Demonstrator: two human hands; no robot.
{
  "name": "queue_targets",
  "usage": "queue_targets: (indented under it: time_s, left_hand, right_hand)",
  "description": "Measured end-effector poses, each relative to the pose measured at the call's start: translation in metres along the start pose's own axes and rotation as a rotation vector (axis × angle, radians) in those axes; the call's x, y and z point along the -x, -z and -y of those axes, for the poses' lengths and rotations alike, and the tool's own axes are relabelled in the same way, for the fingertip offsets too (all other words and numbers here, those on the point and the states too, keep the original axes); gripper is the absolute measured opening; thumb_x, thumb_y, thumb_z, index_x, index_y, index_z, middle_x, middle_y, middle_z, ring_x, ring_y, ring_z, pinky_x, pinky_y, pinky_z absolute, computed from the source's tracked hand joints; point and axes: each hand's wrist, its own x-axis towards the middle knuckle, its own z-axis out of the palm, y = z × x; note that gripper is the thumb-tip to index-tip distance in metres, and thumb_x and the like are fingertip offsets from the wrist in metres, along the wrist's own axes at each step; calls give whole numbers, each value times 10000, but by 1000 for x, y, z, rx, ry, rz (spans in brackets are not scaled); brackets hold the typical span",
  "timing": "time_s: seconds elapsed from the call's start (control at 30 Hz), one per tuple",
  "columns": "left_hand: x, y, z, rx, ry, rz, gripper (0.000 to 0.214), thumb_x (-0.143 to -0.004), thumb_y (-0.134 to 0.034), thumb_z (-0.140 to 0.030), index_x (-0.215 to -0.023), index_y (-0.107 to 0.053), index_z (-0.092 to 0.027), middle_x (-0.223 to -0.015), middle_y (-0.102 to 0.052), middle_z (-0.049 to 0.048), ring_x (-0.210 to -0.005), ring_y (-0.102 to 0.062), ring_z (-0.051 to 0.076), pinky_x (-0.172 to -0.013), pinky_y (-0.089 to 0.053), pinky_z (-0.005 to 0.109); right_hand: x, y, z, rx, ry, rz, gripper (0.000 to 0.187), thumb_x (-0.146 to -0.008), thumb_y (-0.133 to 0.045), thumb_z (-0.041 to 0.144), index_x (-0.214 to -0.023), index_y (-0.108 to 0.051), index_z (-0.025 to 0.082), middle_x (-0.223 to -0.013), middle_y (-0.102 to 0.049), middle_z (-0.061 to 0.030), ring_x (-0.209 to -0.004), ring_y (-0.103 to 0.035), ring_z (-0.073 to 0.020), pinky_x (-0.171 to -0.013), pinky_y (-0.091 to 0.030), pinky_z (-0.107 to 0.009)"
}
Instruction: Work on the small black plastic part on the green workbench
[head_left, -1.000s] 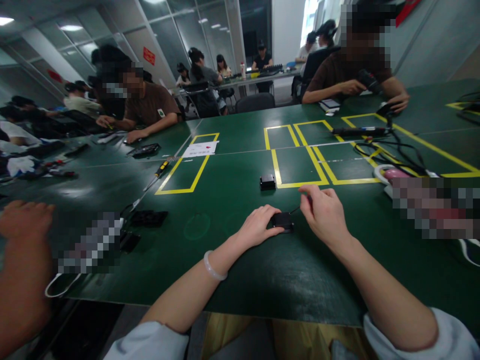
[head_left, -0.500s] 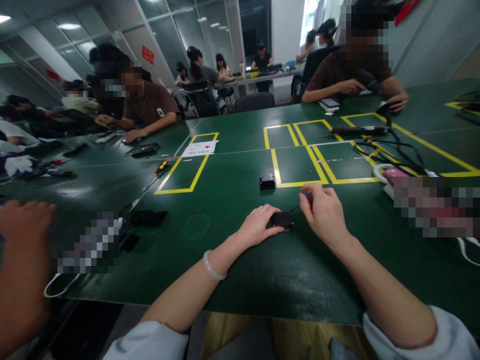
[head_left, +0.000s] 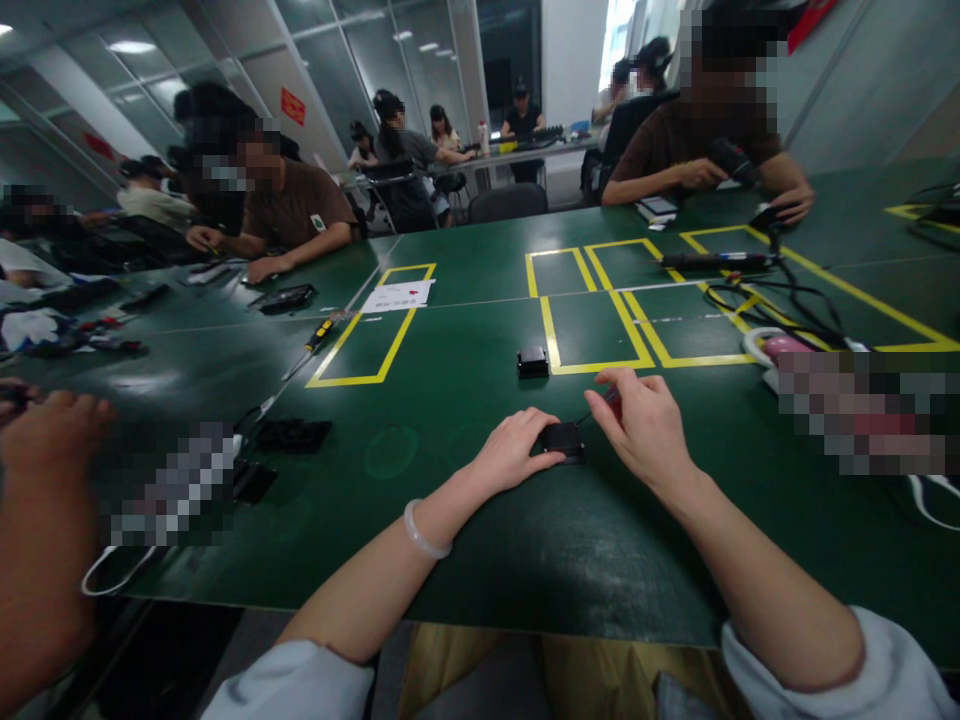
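Note:
On the green table (head_left: 465,550) my left hand (head_left: 517,447) grips a small black box-shaped part (head_left: 563,439) between thumb and fingers. My right hand (head_left: 640,420) is closed around the dark handle of a screwdriver (head_left: 604,402). Its thin shaft slants down to the left and meets the far right corner of the black part; the tip itself is too small to make out. A similar black block (head_left: 533,362) rests on the table beyond my hands, touched by neither.
Yellow tape outlines (head_left: 600,368) mark the table ahead. To the left lie a yellow-and-black screwdriver (head_left: 321,334), black parts (head_left: 292,435) and a blurred power strip (head_left: 184,480). Cables (head_left: 802,300) run at the right. A co-worker's hand (head_left: 56,430) is at the left edge; two people sit opposite.
My right fingers have shifted slightly on the screwdriver, while my left hand still holds the black part. The co-worker's hand at the left edge has moved a little and now shows a dark object.

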Motion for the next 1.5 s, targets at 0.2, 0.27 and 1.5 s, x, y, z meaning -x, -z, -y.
queue_targets:
  time_s: [0.2, 0.27, 1.5]
  left_hand:
    - [1, -1, 0, 0, 6, -5, 390, -850, -597, -467, -1127, -510, -206, -1059, -566, 58, -971, -544, 225, -843, -443, 359]
    - [1, 0, 0, 4, 6, -2, 387, -851, -597, -464, -1126, -511, -206, -1060, -566, 59, -975, -544, 225, -844, -444, 359]
    - [2, 2, -2, 7, 14, 14, 391, -855, -592, -465, -1133, -504, -203, -1071, -565, 63, -983, -546, 226, -854, -443, 365]
  right_hand:
    - [0, -2, -1, 21, 10, 2, 169, -927, -429, 319, -925, -540, 191, -674, -595, 2, -601, -482, -151, -698, -353, -285]
    - [0, -1, -1, 31, 23, 12, 166, -929, -399, 272, -946, -538, 183, -700, -604, -6, -610, -496, -150, -713, -351, -291]
    - [0, 1, 1, 15, 12, 20, 176, -926, -410, 306, -944, -540, 189, -733, -608, -18, -647, -502, -156, -723, -354, -288]
